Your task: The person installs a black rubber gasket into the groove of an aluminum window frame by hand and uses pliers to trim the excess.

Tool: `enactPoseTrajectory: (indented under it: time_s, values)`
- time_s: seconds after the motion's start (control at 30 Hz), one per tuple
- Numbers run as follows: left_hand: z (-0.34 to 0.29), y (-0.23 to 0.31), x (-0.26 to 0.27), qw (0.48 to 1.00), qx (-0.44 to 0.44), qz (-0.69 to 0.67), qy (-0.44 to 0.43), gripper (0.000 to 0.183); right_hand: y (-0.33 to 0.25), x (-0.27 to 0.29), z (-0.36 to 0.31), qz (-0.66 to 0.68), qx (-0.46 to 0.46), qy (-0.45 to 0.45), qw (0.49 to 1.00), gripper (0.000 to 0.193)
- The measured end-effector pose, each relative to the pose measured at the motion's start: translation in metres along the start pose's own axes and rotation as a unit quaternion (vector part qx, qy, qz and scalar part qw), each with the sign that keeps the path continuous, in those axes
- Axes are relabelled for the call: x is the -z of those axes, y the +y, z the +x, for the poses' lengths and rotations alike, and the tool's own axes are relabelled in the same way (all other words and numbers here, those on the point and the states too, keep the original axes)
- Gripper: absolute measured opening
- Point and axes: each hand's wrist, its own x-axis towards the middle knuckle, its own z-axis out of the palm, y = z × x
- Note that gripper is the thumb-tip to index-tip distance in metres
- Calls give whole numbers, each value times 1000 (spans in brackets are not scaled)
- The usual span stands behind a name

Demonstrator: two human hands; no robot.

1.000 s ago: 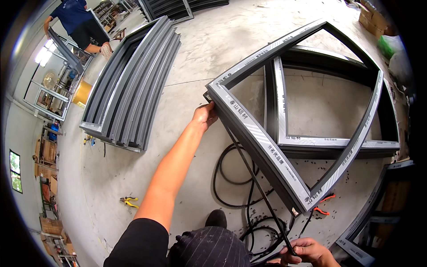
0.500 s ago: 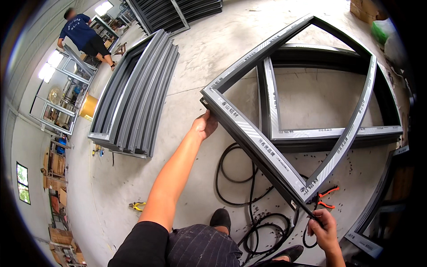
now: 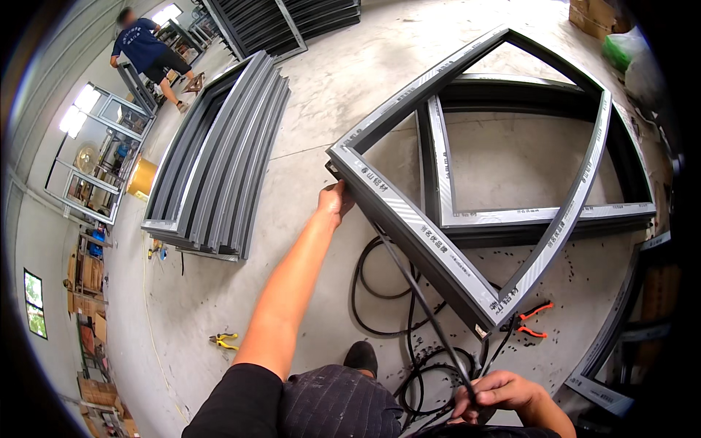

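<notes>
A dark grey metal window frame [image 3: 431,237], taped with printed film, lies tilted across another dark frame [image 3: 555,217] on the floor. My left hand [image 3: 334,204] is closed at the upper frame's left corner, its fingertips hidden behind the outer side. From near that hand a black rubber strip [image 3: 440,330] runs taut, apart from the frame's side, down to my right hand [image 3: 504,393]. My right hand pinches the strip close to my body. Loose coils of the same black strip [image 3: 355,306] lie on the floor below the frame.
Orange-handled pliers [image 3: 537,310] lie by the frame's near corner, with black scraps scattered around. Yellow-handled pliers [image 3: 224,340] rest left of my leg. A stack of dark frames [image 3: 234,160] stands at left; more frames [image 3: 621,350] lean at right. A person [image 3: 146,51] stands far left.
My right hand has moved left and toward my body, drawing the strip away from the frame's side. My left hand stays at the corner. The distant person has shifted slightly right.
</notes>
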Motion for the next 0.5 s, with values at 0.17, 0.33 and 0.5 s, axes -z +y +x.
enactPoseTrajectory:
  time_s: [0.17,0.33,0.5]
  values:
    - [-3,-2,-15,991,-56,97,77,33,6,12,-14,-79,44,173,981,38]
    - [-10,-2,-10,995,-31,85,52,27,9,19,-20,-80,55,403,910,28]
    - [-12,4,-3,999,-6,46,11,30,17,31,-28,-129,-23,381,915,23]
